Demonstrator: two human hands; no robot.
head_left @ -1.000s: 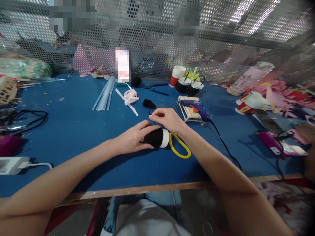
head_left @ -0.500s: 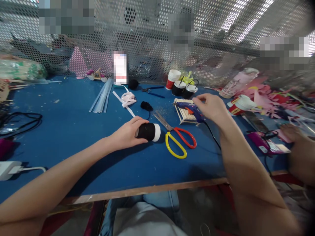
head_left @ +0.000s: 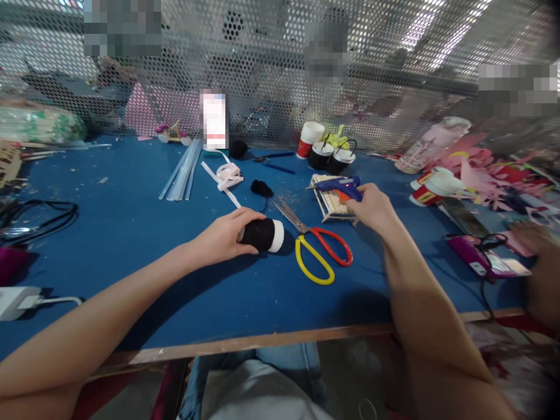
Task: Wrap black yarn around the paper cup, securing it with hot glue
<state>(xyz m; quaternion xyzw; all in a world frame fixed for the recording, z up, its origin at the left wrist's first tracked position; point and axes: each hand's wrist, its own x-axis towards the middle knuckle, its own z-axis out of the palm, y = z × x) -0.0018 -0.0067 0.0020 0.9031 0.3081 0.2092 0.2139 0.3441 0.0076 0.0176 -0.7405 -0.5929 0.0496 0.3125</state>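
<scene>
My left hand [head_left: 227, 236] is wrapped round a black-covered paper cup [head_left: 259, 234] lying on its side, its white end facing right. In my right hand [head_left: 374, 207] is the handle of a blue glue gun [head_left: 339, 185] with an orange trigger. The gun's nozzle points left, over a small rack of wooden sticks [head_left: 328, 201]. Scissors [head_left: 301, 227] with one yellow and one red handle lie open between my hands. Just beyond the cup are a small black yarn bundle [head_left: 261, 188] and a coil of white ribbon [head_left: 229, 176].
Clear glue sticks [head_left: 180, 175], a phone [head_left: 214, 119] and blue-handled pliers [head_left: 275, 162] lie farther back. Two black cups with handles [head_left: 321, 156] stand by stacked paper cups [head_left: 310, 140]. A purple box [head_left: 479, 256] and another person's arm [head_left: 542, 274] are at right. A mesh panel [head_left: 271, 70] borders the table.
My right hand has come down from above the glue gun and closed round its handle. My left hand still holds the cup in nearly the same place.
</scene>
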